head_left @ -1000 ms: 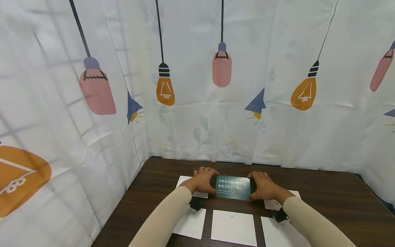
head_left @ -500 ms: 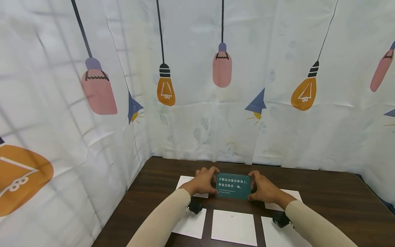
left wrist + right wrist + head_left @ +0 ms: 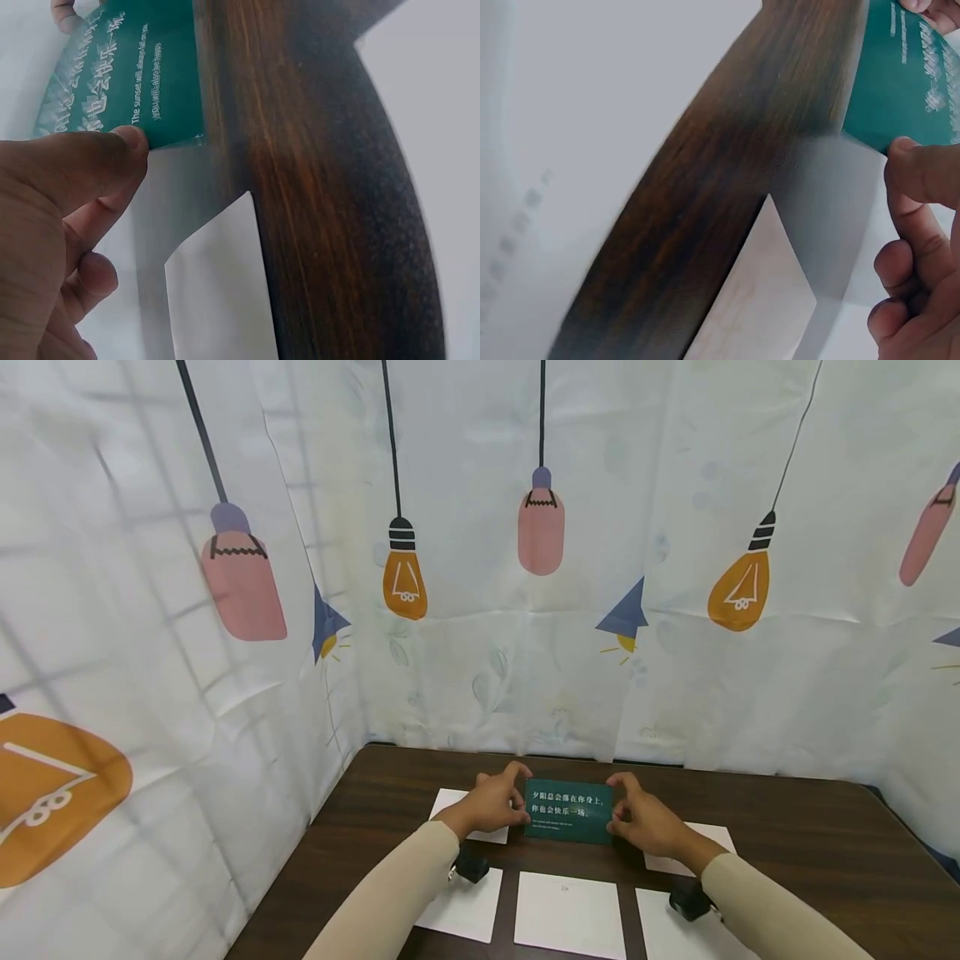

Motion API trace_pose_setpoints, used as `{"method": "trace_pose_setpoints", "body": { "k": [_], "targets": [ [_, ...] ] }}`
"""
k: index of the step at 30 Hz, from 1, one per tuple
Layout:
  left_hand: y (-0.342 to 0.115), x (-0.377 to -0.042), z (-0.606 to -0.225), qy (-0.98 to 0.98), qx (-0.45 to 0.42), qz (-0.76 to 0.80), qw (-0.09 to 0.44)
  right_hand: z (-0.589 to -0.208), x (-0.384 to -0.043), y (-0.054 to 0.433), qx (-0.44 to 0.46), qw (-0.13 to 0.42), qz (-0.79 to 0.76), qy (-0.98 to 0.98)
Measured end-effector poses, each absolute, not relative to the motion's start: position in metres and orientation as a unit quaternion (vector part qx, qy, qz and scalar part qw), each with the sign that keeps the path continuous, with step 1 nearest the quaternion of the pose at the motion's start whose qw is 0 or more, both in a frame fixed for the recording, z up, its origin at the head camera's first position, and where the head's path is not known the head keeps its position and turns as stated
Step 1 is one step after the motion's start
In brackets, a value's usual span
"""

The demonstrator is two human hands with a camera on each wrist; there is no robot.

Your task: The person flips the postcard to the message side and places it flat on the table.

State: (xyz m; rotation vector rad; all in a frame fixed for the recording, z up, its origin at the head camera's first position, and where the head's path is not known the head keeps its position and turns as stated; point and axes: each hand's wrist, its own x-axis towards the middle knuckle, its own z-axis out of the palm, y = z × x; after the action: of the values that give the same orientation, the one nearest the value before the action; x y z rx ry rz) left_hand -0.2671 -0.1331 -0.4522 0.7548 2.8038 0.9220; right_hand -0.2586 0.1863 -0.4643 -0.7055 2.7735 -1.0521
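Observation:
A green card with white Chinese lettering and two small English lines faces me above the far part of the table. My left hand pinches its left edge between thumb and fingers. At the opposite edge, my right hand pinches it the same way, the other fingers curled in. In the left wrist view, the thumb lies over the corner of the green card, which stands clear of the wood. The right wrist view shows the thumb at the edge of the green card.
Several white cards lie in two rows on the dark wooden table. One white card is at the front middle, another to its left. Partly behind the right wrist is a white card. A patterned white curtain hangs behind the table.
The green card has tilted more upright, and its glare has faded to an even green. The fingers of both hands have drawn in from a spread grip to a pinch at its edges.

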Motion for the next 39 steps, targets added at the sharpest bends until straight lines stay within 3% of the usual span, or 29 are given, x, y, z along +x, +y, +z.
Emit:
{"method": "trace_pose_setpoints", "body": {
  "k": [10,34,39],
  "targets": [
    [-0.136,-0.268,-0.45,0.911,0.251,0.324,0.049,-0.461,-0.259,0.188,-0.238,0.046,-0.334,0.911],
    [-0.141,-0.262,-0.448,0.899,0.309,0.309,-0.017,-0.46,-0.253,0.199,-0.275,0.013,-0.335,0.901],
    [-0.142,-0.262,-0.446,0.899,0.305,0.313,-0.005,-0.456,-0.251,0.201,-0.283,0.021,-0.346,0.894]
  ]
}}
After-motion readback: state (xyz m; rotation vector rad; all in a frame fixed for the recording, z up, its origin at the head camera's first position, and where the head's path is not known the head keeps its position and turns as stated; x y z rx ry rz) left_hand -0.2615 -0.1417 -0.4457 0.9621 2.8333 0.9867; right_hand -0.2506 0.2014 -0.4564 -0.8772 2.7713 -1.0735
